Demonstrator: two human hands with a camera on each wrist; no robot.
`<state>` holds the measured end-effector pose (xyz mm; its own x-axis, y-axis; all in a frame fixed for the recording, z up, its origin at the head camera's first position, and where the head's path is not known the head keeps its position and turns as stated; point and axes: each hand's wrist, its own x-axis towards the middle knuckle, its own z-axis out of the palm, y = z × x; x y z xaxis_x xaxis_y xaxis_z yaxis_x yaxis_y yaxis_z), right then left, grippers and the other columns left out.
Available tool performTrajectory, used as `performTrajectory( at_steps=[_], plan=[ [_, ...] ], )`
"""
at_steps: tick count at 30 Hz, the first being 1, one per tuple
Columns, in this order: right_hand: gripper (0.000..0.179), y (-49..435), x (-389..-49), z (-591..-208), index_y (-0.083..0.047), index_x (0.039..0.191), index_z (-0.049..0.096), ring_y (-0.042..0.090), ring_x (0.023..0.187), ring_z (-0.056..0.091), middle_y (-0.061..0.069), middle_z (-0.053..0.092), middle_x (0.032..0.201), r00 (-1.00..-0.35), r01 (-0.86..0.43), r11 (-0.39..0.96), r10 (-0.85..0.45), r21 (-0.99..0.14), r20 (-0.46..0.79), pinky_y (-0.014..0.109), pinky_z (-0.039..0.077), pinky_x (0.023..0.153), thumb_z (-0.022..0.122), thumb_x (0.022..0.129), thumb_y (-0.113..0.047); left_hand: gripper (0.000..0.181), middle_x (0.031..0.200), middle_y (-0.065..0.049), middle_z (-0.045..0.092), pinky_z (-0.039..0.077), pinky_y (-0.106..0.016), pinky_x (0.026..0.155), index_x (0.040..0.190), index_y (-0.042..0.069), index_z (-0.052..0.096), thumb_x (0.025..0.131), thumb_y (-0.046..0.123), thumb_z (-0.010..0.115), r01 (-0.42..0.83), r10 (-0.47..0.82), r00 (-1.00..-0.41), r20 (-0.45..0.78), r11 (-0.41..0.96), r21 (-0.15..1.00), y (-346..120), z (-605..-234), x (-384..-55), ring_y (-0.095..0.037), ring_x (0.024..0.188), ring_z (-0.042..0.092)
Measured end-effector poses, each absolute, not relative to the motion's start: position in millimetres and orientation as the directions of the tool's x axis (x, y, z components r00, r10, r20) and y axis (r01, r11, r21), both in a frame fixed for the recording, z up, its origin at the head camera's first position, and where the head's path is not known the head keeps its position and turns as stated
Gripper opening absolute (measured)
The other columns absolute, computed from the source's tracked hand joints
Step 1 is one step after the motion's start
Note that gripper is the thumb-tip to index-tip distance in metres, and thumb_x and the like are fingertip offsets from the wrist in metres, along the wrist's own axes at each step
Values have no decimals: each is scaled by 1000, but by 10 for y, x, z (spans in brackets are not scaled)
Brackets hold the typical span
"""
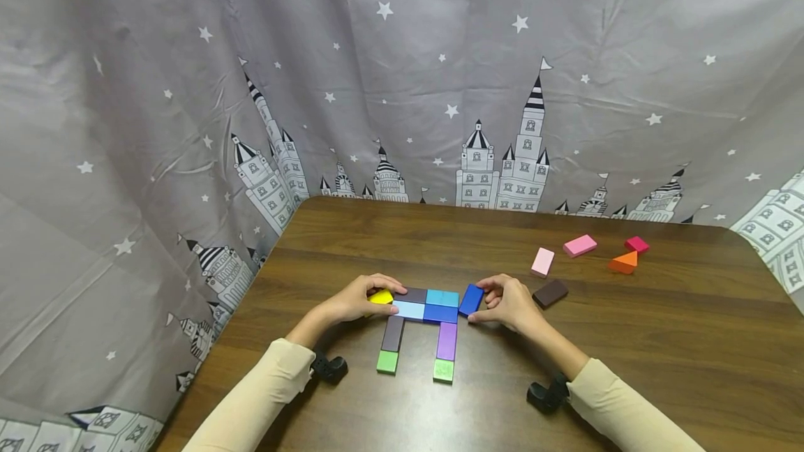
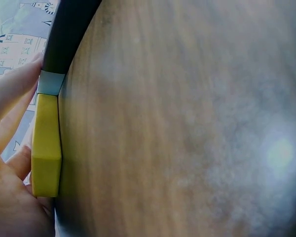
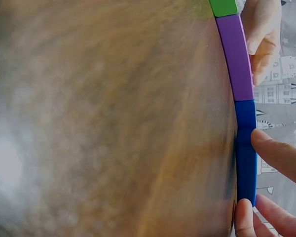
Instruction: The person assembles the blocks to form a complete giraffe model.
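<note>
Your left hand (image 1: 358, 298) has its thumb and fingers curled round a yellow block (image 1: 380, 296), partly covering it, at the left end of a flat block figure; your right hand (image 1: 507, 304) pinches a loose blue block (image 1: 471, 300), slanted just beside the figure's right end; whether its corner touches there is hard to tell.

Between your hands, a dark block (image 1: 411, 295) and a teal block (image 1: 442, 298) lie above a light blue block (image 1: 410, 310) and a second blue block (image 1: 441, 313); below, a brown leg block (image 1: 393, 333) and a purple block (image 1: 447, 340) each end in a green block (image 1: 387, 362).

Just beside your right wrist lies a dark brown block (image 1: 550, 294), the nearest obstacle; farther back on the wooden table (image 1: 691, 326) sit a pale pink block (image 1: 543, 262), a pink block (image 1: 580, 245), an orange wedge (image 1: 623, 263) and a crimson block (image 1: 636, 245); a grey castle-print curtain (image 1: 402, 89) hangs behind.
</note>
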<state>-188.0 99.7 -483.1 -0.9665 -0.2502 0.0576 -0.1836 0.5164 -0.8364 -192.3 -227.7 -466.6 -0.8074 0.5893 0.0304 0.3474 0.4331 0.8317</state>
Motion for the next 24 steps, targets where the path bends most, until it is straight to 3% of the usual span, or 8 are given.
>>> performTrajectory(
  at_steps=[10,24],
  plan=[
    [52,1219,-1845,-4796,9,112,67,19,73,65,17,68,87,-962,-252,443,-213,-860,172,20,53,66,92,69,-9,35,127,-13,63,45,-45,96,121,3,71,88,10,77,354,587,-809,37,435,828,-2351,-4871,-2023,-32,122,54],
    [49,1779,-1702,-4682,6,117,67,16,80,64,23,70,103,-975,-213,462,-43,-861,219,15,50,68,89,75,-11,34,127,-12,65,44,-45,97,121,3,71,89,12,77,378,602,-796,56,424,823,-2352,-4835,-2019,-32,121,54]
  ],
)
